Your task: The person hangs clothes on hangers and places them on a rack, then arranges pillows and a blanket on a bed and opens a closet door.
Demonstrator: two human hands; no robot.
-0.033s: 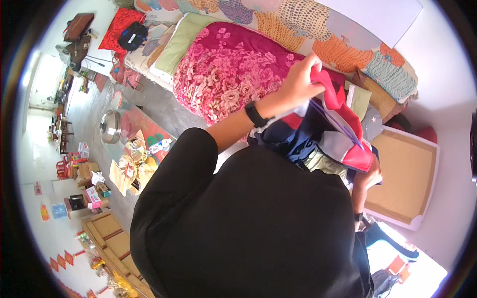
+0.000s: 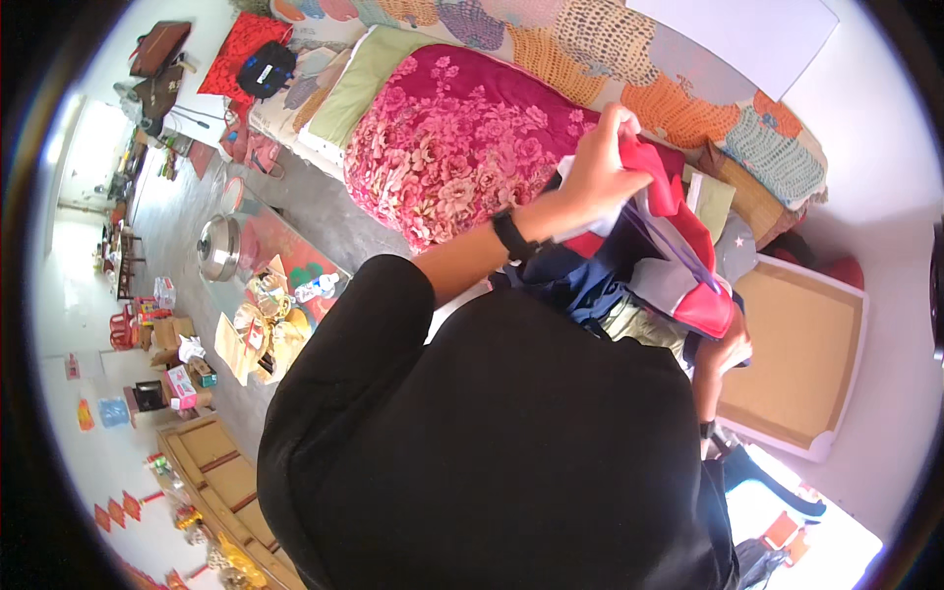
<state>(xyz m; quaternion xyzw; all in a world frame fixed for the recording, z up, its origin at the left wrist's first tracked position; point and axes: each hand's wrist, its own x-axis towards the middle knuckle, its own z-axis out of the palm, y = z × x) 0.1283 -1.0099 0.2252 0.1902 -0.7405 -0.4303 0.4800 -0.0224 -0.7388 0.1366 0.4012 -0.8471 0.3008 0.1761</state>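
My left hand (image 2: pixel 600 177) is closed on the raised red edge of a red, grey and navy garment (image 2: pixel 700 307). Lower and to the right, my right hand (image 2: pixel 726 346) grips the garment's other side, its fingers partly hidden by the cloth. A thin purple strip runs along the fabric between the hands. Navy cloth (image 2: pixel 580 280) and a crumpled pale green cloth (image 2: pixel 644 323) lie beneath, close to my body. The kind of garment cannot be made out.
Ahead is a sofa with a patterned cover (image 2: pixel 678 108) and a folded pink floral blanket (image 2: pixel 452 147). A shallow white-rimmed box (image 2: pixel 796 359) stands at the right. Left is a low table with a metal pot (image 2: pixel 218 246), a bottle (image 2: pixel 317 287) and opened brown paper (image 2: pixel 261 329).
My left hand has shifted slightly right with the red edge. A white and dark bit of cloth now shows beside it. My right hand keeps its hold, moved only a little left.
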